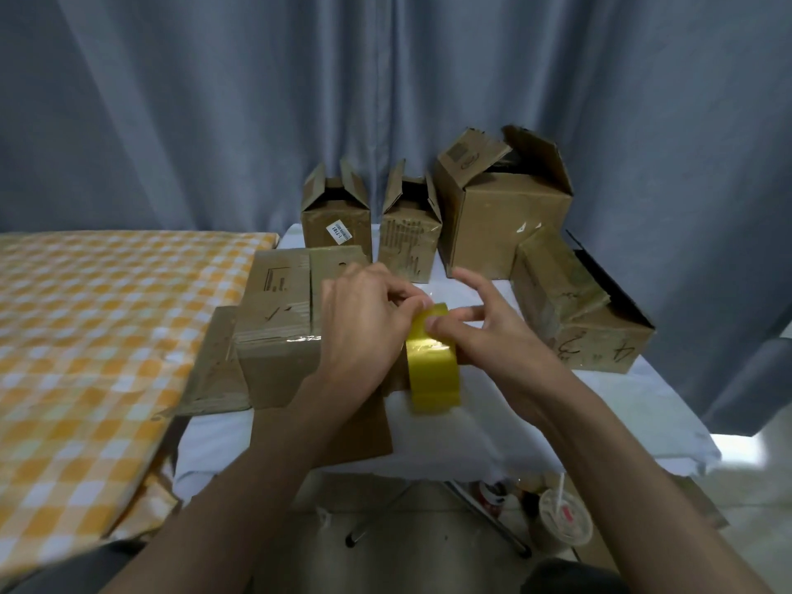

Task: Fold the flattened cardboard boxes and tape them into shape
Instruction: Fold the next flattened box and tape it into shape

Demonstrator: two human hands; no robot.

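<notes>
Cardboard box (278,332), folded and taped shut, sits on the white table (484,422) beside both hands. Left hand (364,323) and right hand (484,332) pinch a yellow tape roll (433,370). Four folded boxes (501,216) behind stand open-topped, contents unseen.

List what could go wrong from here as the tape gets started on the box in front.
1. Both hands, left hand and right hand, pick at the yellow tape roll; nothing steadies the folded box, so its flaps may spring open.
2. The roll is held upright over the table edge; a slip could send it to the floor by the lidded cup.
3. The peeled end may fold and stick to itself.
</notes>
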